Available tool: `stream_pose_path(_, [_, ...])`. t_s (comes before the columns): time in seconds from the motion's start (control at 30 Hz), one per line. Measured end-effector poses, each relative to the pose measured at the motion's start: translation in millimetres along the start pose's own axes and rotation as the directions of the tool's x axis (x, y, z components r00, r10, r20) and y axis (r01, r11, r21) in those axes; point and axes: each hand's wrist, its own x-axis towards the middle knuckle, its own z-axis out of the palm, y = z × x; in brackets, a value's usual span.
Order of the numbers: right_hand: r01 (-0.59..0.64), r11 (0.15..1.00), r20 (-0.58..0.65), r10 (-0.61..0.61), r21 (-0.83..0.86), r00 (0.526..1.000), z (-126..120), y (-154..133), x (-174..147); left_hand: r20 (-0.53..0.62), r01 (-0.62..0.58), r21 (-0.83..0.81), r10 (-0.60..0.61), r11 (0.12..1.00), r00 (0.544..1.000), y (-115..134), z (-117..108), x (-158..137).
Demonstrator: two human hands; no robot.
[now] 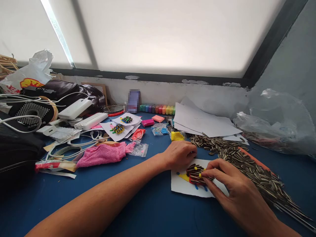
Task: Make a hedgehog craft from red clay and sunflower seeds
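Observation:
A white paper card (179, 184) lies on the blue table, bearing a hedgehog-like figure (195, 177) of striped sunflower seeds pressed into red and yellow clay. It has blue clay feet, and small yellow clay balls sit among its seeds. My right hand (237, 187) is over the card's right side, thumb and forefinger pinched at a yellow clay ball (200, 175) on the seeds. My left hand (181, 154) rests at the card's upper edge with fingers curled closed; whatever may be in them is hidden. Just behind it lies a yellow clay lump (177, 136).
Loose sunflower seeds (249, 168) spread along the right. White paper sheets (204, 118) and a clear plastic bag (278, 125) lie behind them. Two finished seed figures (118, 128) on paper, clay packets (138, 134), a pink cloth (103, 154) and white cables (84, 144) occupy the left.

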Motion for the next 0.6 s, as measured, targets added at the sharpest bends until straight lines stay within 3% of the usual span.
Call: stream_pose_path(0.6, [0.011, 1.000, 0.020, -0.011, -0.022, 1.000, -1.1, 1.7, -0.7, -0.008, -0.008, -0.008, 0.008, 1.000, 1.000, -0.5, 0.0, -0.2])
